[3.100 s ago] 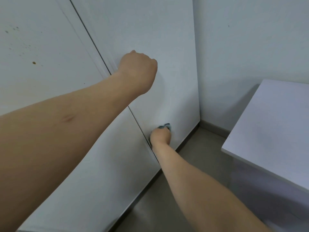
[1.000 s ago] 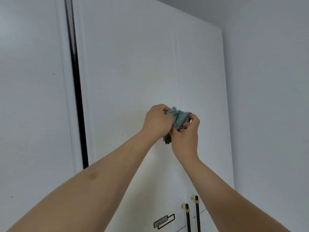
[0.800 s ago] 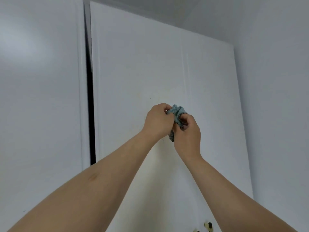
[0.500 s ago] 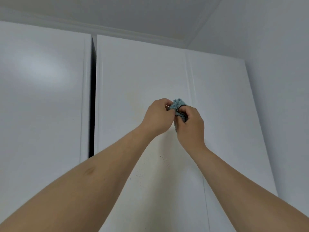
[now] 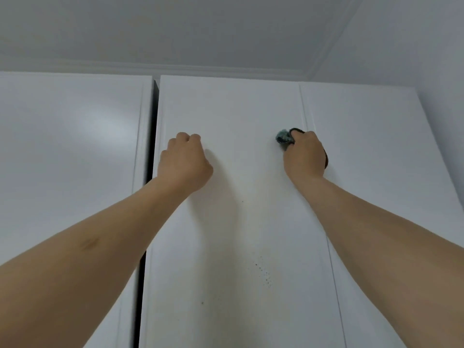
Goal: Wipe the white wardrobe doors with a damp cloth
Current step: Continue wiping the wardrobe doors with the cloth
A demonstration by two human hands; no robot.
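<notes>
2 hands are up against the white wardrobe, both raised high near its top edge. We have our right hand [image 5: 304, 154] curled around a bunched blue-grey cloth [image 5: 283, 137], with a dark edge of the fabric showing above the knuckles and again at the outer side of the hand. The cloth is pressed to the middle door [image 5: 226, 222], just beside the vertical seam that divides it from the right door [image 5: 376, 159]. Our left hand [image 5: 184, 163] is closed into a loose fist holding nothing, its knuckles resting on or just off the same middle door, close to that door's left edge; we cannot tell whether it actually touches.

1 dark vertical gap [image 5: 150, 172] separates the middle door from the left door [image 5: 70, 159], which carries a soft patch of reflected light. Lower down on the middle door we see a scatter of small dark specks [image 5: 263, 272] and 1 lone spot [image 5: 202, 302] further left. Above the doors a white moulding [image 5: 175, 67] runs along the ceiling [image 5: 175, 26], and a plain wall [image 5: 439, 71] meets the wardrobe on the right.
</notes>
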